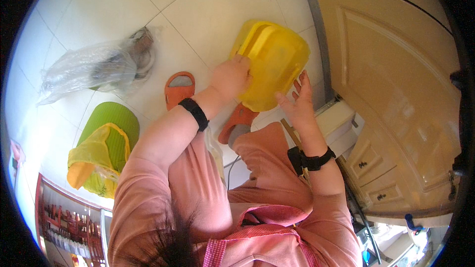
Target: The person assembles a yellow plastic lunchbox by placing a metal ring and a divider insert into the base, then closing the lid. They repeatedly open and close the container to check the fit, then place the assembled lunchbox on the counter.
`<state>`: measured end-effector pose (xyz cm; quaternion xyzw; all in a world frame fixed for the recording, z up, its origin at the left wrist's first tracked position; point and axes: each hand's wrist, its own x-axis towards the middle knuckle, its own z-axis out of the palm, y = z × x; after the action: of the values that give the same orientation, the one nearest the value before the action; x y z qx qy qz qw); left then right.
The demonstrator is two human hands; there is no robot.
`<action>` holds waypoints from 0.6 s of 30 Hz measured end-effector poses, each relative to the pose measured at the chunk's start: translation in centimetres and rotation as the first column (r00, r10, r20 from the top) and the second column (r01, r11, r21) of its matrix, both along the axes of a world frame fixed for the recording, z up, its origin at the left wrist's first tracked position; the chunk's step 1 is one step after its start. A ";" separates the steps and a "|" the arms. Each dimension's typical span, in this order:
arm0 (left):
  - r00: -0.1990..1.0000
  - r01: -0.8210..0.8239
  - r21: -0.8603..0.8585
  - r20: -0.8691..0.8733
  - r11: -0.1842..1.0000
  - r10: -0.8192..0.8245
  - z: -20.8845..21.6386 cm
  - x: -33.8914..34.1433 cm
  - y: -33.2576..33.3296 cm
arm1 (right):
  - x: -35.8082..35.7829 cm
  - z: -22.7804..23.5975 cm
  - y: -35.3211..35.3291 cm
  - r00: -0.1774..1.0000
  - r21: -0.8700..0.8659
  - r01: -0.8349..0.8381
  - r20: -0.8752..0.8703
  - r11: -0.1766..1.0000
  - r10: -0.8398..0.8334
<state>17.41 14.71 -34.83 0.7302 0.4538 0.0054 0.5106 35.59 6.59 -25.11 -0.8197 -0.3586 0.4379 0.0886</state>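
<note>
A yellow translucent plastic bin (pixel 279 59) with rounded corners is held tilted in front of me, above the floor. My left hand (pixel 231 76) is closed on its left edge, fingers curled over the side. Close against the bin's lower right corner is my right hand (pixel 298 103), fingers apart and slightly bent, the thumb near the bottom edge. Whether that hand bears any of the bin's weight I cannot tell. Below the bin are my feet in orange slippers (pixel 180 89).
A clear plastic bag (pixel 89 69) with dark contents lies on the tiled floor (pixel 198 0) at the left. Nearer stands a green ribbed container (pixel 111 118) with a yellow mesh bag (pixel 94 155) over it. A tan cabinet (pixel 396 79) rises along the right.
</note>
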 end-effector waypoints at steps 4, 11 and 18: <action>0.975 -0.042 0.111 0.224 0.993 0.016 1.6 0.6 -1.1 | -1.4 0.6 0.6 0.998 0.009 0.039 0.052 0.999 -0.040; 0.950 -0.006 0.037 0.313 0.999 -0.006 3.6 0.9 -0.8 | -0.1 1.1 -0.3 0.962 -0.072 0.262 -0.066 0.962 -0.266; 0.960 -0.219 0.085 0.196 0.972 0.199 2.8 -6.6 1.4 | 2.3 1.3 -1.6 0.930 -0.061 0.269 -0.242 0.961 -0.276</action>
<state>10.80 16.15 -32.02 0.7004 0.4778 0.1519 0.5080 37.92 4.97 -23.85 -0.8014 -0.2216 0.5251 0.1814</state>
